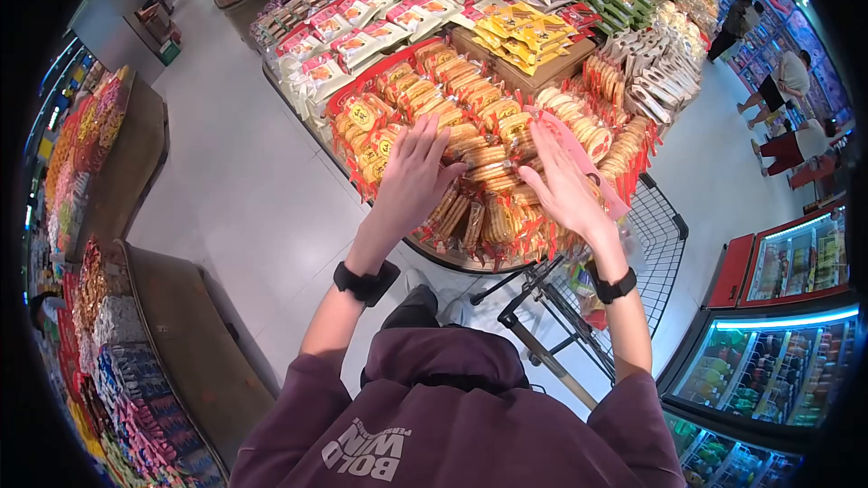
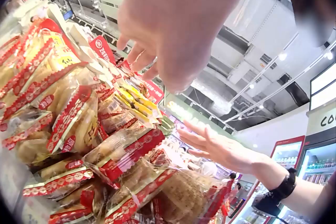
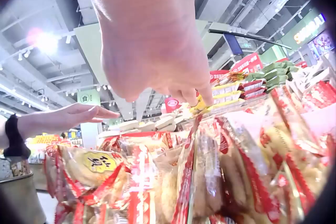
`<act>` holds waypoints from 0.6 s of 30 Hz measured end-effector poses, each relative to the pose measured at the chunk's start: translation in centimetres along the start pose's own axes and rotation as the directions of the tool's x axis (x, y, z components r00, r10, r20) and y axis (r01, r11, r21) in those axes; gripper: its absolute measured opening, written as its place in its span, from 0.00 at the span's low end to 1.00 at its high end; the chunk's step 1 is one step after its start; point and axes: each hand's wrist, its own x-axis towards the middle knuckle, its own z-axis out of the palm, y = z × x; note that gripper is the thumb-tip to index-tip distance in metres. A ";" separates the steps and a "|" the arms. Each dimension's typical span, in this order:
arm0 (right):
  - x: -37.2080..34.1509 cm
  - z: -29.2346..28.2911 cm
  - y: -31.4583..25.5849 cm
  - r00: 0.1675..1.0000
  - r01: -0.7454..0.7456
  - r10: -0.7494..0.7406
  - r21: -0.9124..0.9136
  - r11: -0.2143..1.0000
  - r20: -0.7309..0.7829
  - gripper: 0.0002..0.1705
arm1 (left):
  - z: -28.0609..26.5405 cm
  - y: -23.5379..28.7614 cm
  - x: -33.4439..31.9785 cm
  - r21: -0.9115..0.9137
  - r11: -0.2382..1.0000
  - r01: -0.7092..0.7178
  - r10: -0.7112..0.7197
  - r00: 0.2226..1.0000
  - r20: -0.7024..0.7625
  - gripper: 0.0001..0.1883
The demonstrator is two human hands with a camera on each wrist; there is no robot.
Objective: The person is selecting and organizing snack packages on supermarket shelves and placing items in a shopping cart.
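Note:
Both hands hover palm down above a heap of clear-wrapped biscuit packs (image 1: pixel 479 158) with red edges. My left hand (image 1: pixel 418 167), fingers straight, is over the left part of the heap. My right hand (image 1: pixel 562 183) is stretched out over the right part, its thumb spread toward the middle. A pink sheet (image 1: pixel 592 163) lies on the packs beside and partly under the right hand. From the side, the left wrist view shows the right hand (image 2: pixel 223 150) above red-trimmed packs (image 2: pixel 126 153). In the right wrist view the left hand (image 3: pixel 65 119) is level over the packs. Neither hand holds anything.
Yellow packets (image 1: pixel 524 34) sit on a cardboard box behind the heap, with white-and-red packets (image 1: pixel 362 27) to the left. A shopping cart (image 1: pixel 646 235) stands at the right. Candy bins (image 1: pixel 136 380) line the left, drink fridges (image 1: pixel 768 366) the right. Several people are far right.

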 end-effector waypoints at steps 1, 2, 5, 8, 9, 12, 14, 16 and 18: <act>-1.3 -0.9 -0.4 0.998 0.012 -0.011 0.026 1.000 -0.061 0.42 | -0.9 0.3 -0.2 -0.073 0.997 0.025 -0.027 0.999 -0.037 0.23; -3.1 -1.7 -0.7 0.986 0.004 0.005 0.058 0.998 -0.168 0.37 | -1.8 0.3 -0.8 -0.146 0.988 0.046 -0.057 0.996 -0.072 0.20; -9.8 -2.1 -0.9 0.896 -0.097 0.149 0.143 0.985 -0.419 0.13 | -3.2 -0.6 -4.2 -0.205 0.979 0.007 -0.041 0.986 -0.159 0.10; -18.4 1.1 0.0 0.795 -0.256 0.389 0.324 0.911 -0.466 0.08 | -3.8 -0.3 -9.5 -0.331 0.935 0.126 -0.153 0.987 -0.056 0.07; -21.9 2.9 0.7 0.792 -0.411 0.537 0.395 0.821 -0.291 0.11 | -3.8 0.0 -11.4 -0.392 0.901 0.186 -0.202 0.979 -0.001 0.10; -28.0 6.8 -1.2 0.825 -0.491 0.564 0.447 0.748 -0.037 0.12 | -1.7 -0.4 -17.1 -0.321 0.931 0.173 -0.131 0.980 0.148 0.18; -31.3 9.7 -2.1 0.867 -0.491 0.487 0.364 0.792 0.109 0.11 | -0.1 -0.8 -20.4 -0.277 0.929 0.246 -0.154 0.937 0.314 0.18; -31.5 10.4 -2.7 0.949 -0.313 0.313 0.204 0.927 0.035 0.16 | 3.5 -3.0 -26.5 -0.198 0.894 0.402 -0.220 0.779 0.587 0.15; -30.9 10.8 -2.8 0.903 -0.429 0.417 0.235 0.872 0.100 0.19 | 7.1 -6.5 -34.5 -0.013 0.889 0.458 -0.217 0.446 0.868 0.14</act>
